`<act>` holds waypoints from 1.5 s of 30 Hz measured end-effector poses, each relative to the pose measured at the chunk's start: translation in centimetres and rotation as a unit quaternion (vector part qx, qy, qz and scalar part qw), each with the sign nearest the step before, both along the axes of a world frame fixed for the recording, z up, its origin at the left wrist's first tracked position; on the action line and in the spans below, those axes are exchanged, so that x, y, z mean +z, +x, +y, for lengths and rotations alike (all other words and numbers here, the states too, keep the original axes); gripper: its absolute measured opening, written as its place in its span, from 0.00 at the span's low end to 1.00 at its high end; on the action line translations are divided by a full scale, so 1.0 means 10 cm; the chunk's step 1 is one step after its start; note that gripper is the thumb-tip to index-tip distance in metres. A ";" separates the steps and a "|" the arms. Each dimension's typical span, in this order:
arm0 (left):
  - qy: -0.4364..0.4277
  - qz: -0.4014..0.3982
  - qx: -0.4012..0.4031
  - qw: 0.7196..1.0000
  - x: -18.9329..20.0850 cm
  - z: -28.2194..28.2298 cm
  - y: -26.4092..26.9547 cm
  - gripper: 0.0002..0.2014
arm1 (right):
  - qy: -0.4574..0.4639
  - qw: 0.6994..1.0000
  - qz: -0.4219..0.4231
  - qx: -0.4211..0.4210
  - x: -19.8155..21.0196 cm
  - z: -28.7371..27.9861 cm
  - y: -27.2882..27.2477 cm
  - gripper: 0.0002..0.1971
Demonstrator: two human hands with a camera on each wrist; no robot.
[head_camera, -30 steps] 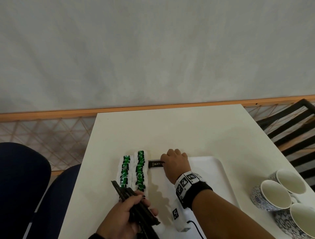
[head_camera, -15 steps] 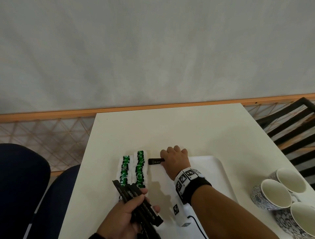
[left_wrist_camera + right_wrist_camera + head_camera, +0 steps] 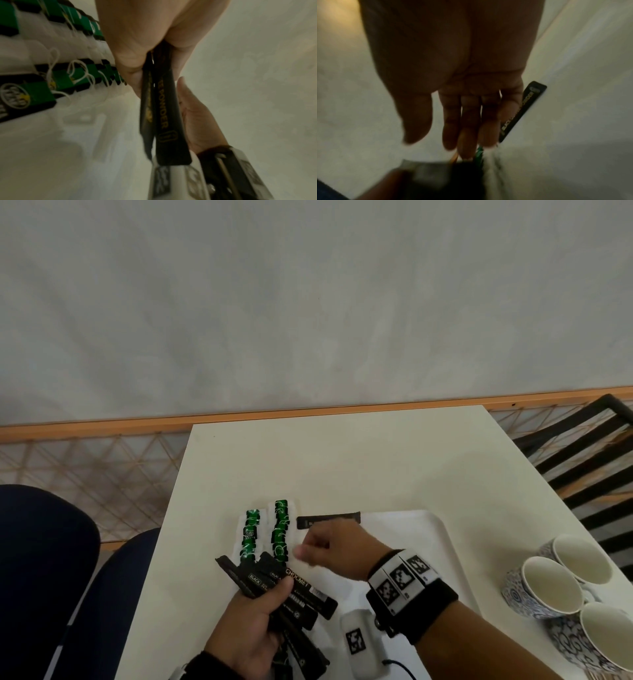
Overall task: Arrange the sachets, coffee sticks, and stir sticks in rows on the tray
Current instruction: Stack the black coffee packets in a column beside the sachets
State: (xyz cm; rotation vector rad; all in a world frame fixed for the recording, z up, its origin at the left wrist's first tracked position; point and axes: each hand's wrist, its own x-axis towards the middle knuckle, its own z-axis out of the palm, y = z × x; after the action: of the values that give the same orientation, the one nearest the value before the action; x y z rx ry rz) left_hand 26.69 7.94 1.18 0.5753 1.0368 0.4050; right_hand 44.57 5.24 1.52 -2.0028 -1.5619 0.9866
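Two rows of green-and-white sachets [image 3: 267, 534] [image 3: 34, 93] lie along the left end of the white tray [image 3: 411, 529]. One black coffee stick [image 3: 328, 521] [image 3: 520, 112] lies flat across the tray's far edge, just right of the sachets. My left hand [image 3: 253, 621] [image 3: 154, 60] grips a fanned bundle of black coffee sticks [image 3: 287, 590] [image 3: 169, 121] near the tray's front left. My right hand [image 3: 335, 546] [image 3: 453, 119] hovers over the tray between the laid stick and the bundle, fingers straight and holding nothing.
Three patterned cups [image 3: 548, 587] stand at the right of the cream table [image 3: 342, 460]. A black slatted chair [image 3: 589, 453] is beyond the right edge, dark blue seats [image 3: 44, 559] at the left. A white tagged device [image 3: 359, 642] with a cable lies on the tray's front.
My right hand let go of the coffee stick at the tray's far edge and drew back toward the bundle in my left hand. The left hand rose slightly.
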 end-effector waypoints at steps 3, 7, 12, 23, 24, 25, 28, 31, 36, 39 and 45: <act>0.016 -0.005 0.002 1.000 -0.04 -0.01 0.03 0.12 | -0.052 0.995 0.070 0.049 0.08 -0.14 -0.10 0.14; 0.012 0.013 -0.002 1.000 -0.08 -0.04 0.04 0.07 | -0.030 0.999 0.032 0.010 -0.03 -0.19 -0.10 0.08; 0.005 0.028 0.008 1.000 -0.08 -0.02 -0.01 0.02 | -0.015 0.992 -0.094 -0.080 -0.15 -0.15 0.10 0.05; 0.001 0.029 0.003 1.000 -0.02 -0.02 -0.02 0.03 | -0.073 0.959 -0.273 -0.031 -0.33 -0.01 0.17 0.16; -0.002 0.030 0.004 1.000 -0.02 -0.01 -0.02 0.03 | -0.074 0.961 -0.262 -0.040 -0.34 -0.01 0.18 0.16; -0.004 0.031 0.007 0.999 -0.04 0.00 -0.03 0.03 | -0.070 0.965 -0.249 -0.055 -0.35 -0.02 0.19 0.15; -0.010 0.032 0.016 0.999 -0.09 0.01 -0.05 0.04 | -0.082 0.963 -0.247 -0.073 -0.37 -0.02 0.23 0.15; -0.007 0.034 0.015 0.999 -0.11 0.00 -0.04 0.03 | -0.112 0.947 -0.299 -0.039 -0.37 0.03 0.23 0.15; 0.006 0.029 0.004 1.000 -0.07 -0.02 -0.02 0.03 | -0.100 0.941 -0.323 -0.018 -0.38 0.08 0.21 0.15; 0.000 0.031 0.012 0.999 -0.09 0.00 -0.04 0.04 | -0.098 0.945 -0.312 -0.008 -0.38 0.07 0.23 0.16; -0.016 0.035 0.024 0.999 -0.17 0.01 -0.05 0.07 | -0.062 0.946 -0.317 -0.028 -0.42 0.10 0.23 0.14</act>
State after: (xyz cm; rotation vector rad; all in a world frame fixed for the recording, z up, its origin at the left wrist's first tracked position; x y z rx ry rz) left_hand 26.19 8.06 -0.54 0.5397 1.1240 0.4133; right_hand 46.87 6.19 -2.72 -2.6085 -1.7581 0.4331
